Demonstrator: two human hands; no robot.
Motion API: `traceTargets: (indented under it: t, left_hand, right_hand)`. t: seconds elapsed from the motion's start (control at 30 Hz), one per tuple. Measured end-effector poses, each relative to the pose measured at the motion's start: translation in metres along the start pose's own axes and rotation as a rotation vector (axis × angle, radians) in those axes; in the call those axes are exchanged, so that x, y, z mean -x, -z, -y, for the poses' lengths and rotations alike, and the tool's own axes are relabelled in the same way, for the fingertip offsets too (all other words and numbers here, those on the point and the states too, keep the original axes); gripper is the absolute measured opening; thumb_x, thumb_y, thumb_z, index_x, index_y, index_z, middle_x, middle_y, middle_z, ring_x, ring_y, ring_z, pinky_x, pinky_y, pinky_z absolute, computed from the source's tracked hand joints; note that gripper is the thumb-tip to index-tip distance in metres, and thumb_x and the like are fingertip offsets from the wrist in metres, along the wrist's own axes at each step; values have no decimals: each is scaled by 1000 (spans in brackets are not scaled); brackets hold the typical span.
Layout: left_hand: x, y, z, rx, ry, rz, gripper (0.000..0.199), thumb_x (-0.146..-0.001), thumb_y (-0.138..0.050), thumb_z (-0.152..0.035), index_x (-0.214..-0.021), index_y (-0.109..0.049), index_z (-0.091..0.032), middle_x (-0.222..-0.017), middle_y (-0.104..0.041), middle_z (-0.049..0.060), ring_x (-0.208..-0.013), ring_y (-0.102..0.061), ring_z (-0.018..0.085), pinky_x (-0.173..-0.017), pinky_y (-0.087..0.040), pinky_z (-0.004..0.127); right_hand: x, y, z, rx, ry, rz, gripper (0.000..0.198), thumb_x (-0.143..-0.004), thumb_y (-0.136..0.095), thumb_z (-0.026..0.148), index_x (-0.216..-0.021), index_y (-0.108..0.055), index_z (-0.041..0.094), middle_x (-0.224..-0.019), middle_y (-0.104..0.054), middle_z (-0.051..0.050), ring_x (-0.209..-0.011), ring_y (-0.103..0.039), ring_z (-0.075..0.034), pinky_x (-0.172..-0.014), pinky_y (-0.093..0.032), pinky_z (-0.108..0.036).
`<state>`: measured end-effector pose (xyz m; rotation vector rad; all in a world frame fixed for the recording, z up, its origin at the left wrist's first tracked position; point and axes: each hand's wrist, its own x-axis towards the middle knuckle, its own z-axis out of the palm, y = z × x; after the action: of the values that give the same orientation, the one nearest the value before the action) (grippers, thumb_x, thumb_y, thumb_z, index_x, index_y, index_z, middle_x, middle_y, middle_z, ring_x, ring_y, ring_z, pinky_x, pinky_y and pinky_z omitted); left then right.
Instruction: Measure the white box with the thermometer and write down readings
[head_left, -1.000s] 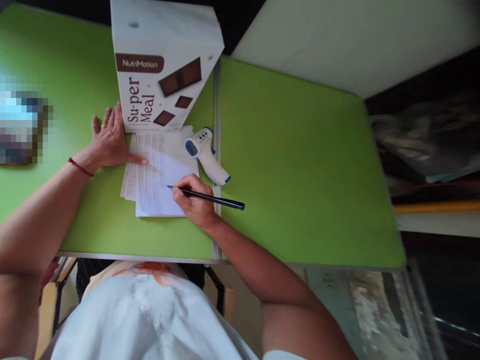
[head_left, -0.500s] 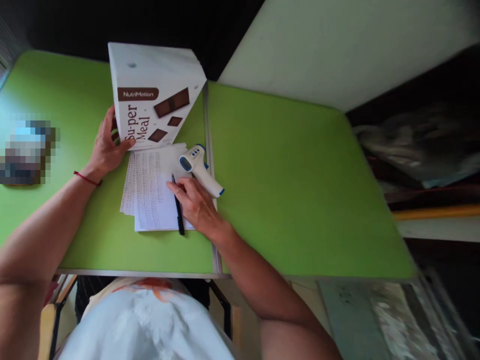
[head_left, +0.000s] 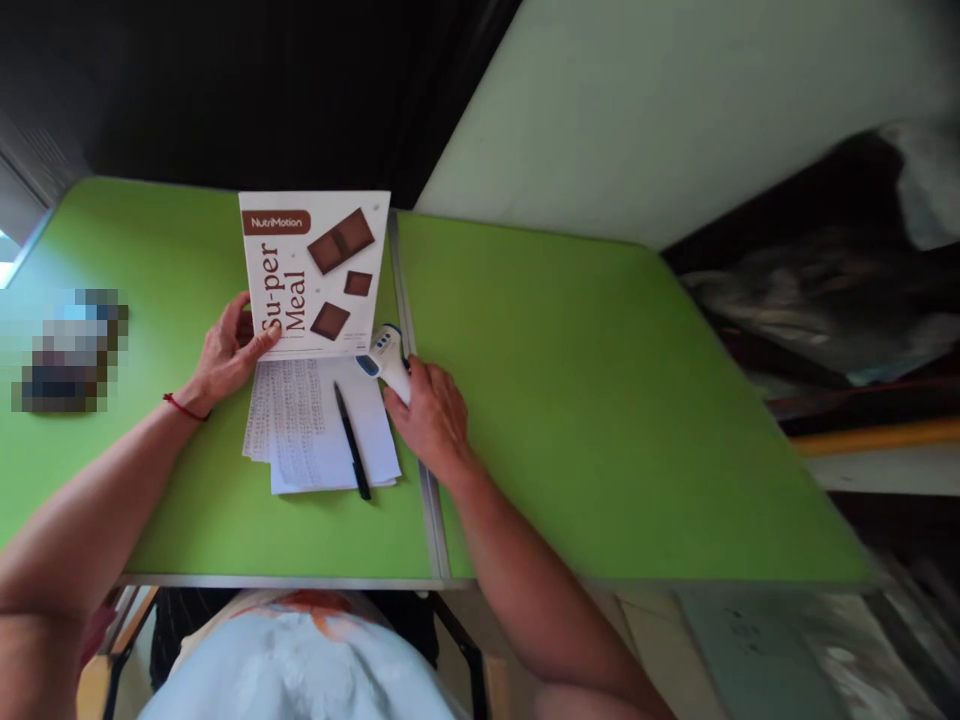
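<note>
My left hand [head_left: 232, 350] grips the lower left edge of a white NutriMotion Su-per Meal box [head_left: 281, 300], thumb on its front and fingers behind. The box's printed front, with brown squares, faces me. Its bottom edge covers the top of some written paper sheets [head_left: 300, 440]. A black pen [head_left: 349, 435] lies slantwise on the sheets. Right of the pen, my right hand [head_left: 435, 415] is closed around the handle of a white and blue infrared thermometer [head_left: 390, 360]. The thermometer's head points up and left, close to the box's lower right corner.
The green tabletop [head_left: 600, 400] has a metal seam [head_left: 427, 490] running just right of the papers. A pixelated phone-like object [head_left: 71, 350] lies at the left. Behind the table are a dark panel [head_left: 225, 90] and a pale wall [head_left: 600, 120]; cluttered shelves [head_left: 810, 300] stand at the right.
My right hand has moved from beside the pen to the thermometer's handle and taken hold of it. The box now shows its front more squarely. My view has shifted slightly.
</note>
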<state>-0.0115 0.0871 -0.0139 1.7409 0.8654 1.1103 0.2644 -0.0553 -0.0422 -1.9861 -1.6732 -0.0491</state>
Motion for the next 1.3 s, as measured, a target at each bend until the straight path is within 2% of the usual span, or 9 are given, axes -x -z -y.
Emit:
traceTargets:
  t: [0.1, 0.2, 0.33, 0.43, 0.53, 0.63, 0.83, 1.07, 1.3]
  left_hand:
    - [0, 3, -4, -64, 33, -3, 66, -89, -72, -69, -131, -65, -19, -112, -79, 12, -98, -76, 30, -83, -65, 44]
    - [1, 5, -8, -100, 9, 29, 61, -92, -69, -67, -131, -67, -20, -115, -79, 11, -98, -76, 30, -83, -64, 44]
    - [3, 5, -7, -57, 21, 43, 64, -87, -77, -61, -134, -65, -20, -120, -78, 12, -100, -76, 29, -84, -65, 44]
    - [5, 6, -5, -3, 66, 55, 71, -80, -86, -56, -136, -63, -19, -120, -78, 13, -100, -76, 30, -84, -66, 44]
    - [5, 6, -3, 15, 75, 63, 74, -78, -88, -54, -136, -61, -18, -124, -77, 15, -106, -76, 31, -92, -65, 47]
    - [5, 8, -2, 9, 85, 63, 79, -75, -90, -54, -137, -60, -16, -127, -76, 17, -111, -75, 33, -99, -62, 52]
    - [5, 11, 0, 16, 110, 60, 82, -71, -94, -53, -137, -60, -18, -125, -76, 16, -110, -75, 33, -99, -63, 54]
    - [5, 12, 4, 26, 84, 51, 84, -68, -96, -51, -138, -60, -20, -126, -76, 15, -110, -75, 34, -99, -63, 55]
    - [5, 10, 5, 39, 83, 53, 85, -67, -96, -51, -137, -60, -21, -125, -76, 14, -110, -75, 34, -98, -62, 54]
  right_hand:
    - [-2, -5, -4, -284, -59, -98, 48, -94, -59, 46, -131, -63, 15, -99, -68, -15, -86, -62, -28, -73, -54, -41]
    - [0, 5, 10, -637, -108, -170, 52, -94, -60, 52, -135, -58, 20, -103, -69, -11, -85, -64, -24, -71, -55, -37]
    - [5, 21, 42, -1043, -114, 96, 38, -90, -68, 56, -110, -66, 24, -82, -65, -1, -70, -57, -17, -64, -50, -31]
    - [6, 23, 58, -1196, -112, 305, 40, -84, -72, 61, -94, -65, 23, -72, -61, 2, -63, -52, -15, -59, -46, -30]
    - [3, 16, 63, -1248, -126, 414, 43, -81, -75, 63, -88, -64, 22, -69, -59, 2, -62, -50, -14, -58, -44, -29]
    - [0, 10, 65, -1290, -146, 448, 45, -80, -75, 65, -84, -61, 22, -69, -60, 2, -63, -52, -13, -58, -44, -29]
    - [1, 10, 72, -1357, -163, 465, 51, -78, -76, 71, -86, -58, 24, -69, -60, 3, -60, -52, -12, -57, -45, -28]
    - [4, 10, 76, -1315, -141, 428, 53, -79, -73, 74, -87, -57, 24, -70, -60, 3, -60, -51, -12, -58, -46, -29]
    - [6, 9, 74, -1328, -151, 430, 52, -79, -74, 72, -88, -58, 24, -70, -60, 4, -60, -51, -12, -59, -46, -28]
